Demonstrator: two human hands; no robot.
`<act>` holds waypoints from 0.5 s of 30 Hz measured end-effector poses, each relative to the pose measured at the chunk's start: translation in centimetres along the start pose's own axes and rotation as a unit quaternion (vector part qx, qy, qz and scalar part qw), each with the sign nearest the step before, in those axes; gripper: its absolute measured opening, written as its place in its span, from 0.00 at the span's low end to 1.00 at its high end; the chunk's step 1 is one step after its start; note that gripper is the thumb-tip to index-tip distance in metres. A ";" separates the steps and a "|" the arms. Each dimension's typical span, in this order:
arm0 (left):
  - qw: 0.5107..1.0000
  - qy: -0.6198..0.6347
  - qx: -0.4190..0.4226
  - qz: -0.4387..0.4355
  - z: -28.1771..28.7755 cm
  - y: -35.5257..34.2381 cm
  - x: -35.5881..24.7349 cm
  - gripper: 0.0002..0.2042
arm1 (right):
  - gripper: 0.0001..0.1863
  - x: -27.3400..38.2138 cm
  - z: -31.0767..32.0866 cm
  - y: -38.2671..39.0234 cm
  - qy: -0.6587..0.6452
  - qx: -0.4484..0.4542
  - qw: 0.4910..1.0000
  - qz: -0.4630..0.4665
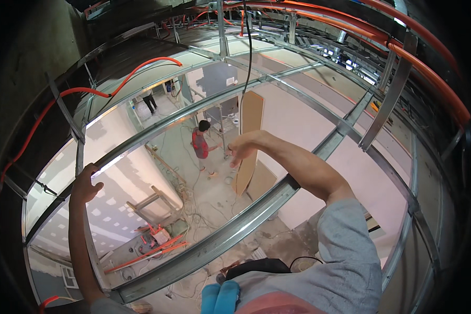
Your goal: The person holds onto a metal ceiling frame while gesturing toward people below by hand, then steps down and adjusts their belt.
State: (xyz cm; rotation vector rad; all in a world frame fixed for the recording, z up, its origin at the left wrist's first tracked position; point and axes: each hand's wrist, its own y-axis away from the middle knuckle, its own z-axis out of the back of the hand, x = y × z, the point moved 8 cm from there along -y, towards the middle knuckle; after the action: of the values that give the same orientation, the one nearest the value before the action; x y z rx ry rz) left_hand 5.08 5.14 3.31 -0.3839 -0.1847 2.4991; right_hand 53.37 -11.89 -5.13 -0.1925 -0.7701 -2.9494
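Note:
My left hand [85, 186] is up at the left, its fingers hooked over a curved-looking metal ceiling channel [157, 127], with the thumb held apart. Over the opening, my right arm bends across from the right. My right hand [243, 146] droops in the air with its fingers apart, and I see nothing held in it. Behind that hand, further down, stands a tall brown board [252, 112]. A nearer metal channel [235, 226] runs below my right forearm. Through the opening, a person [200, 144] in a red and grey top stands on the floor below, one arm stretched toward a pole.
Orange conduits [424, 68] cross the upper right, and a loose orange tube [123, 83] curls at upper left. A black cable [249, 47] hangs down. Far below lie a wooden frame [150, 203], red tools, orange pipes [146, 256] and cords. Another person's legs [150, 103] show further back.

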 end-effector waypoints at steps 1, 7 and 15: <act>1.000 0.001 0.000 0.000 -0.1 -0.1 0.1 0.28 | 0.41 -0.1 -0.1 0.0 -0.010 0.008 1.000 -0.002; 1.000 -0.006 -0.004 -0.011 -0.3 -0.1 0.8 0.28 | 0.38 -0.9 -0.7 -1.4 -0.014 -0.003 1.000 -0.008; 1.000 -0.012 -0.016 -0.005 0.1 0.2 0.4 0.28 | 0.39 -0.4 -0.5 -1.7 -0.010 -0.016 1.000 0.024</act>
State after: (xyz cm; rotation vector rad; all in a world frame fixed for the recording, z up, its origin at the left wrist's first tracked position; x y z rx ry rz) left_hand 4.57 5.20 3.29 -0.3647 -0.2366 2.4948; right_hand 53.50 -10.64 -6.39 -0.2382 -0.7113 -2.9211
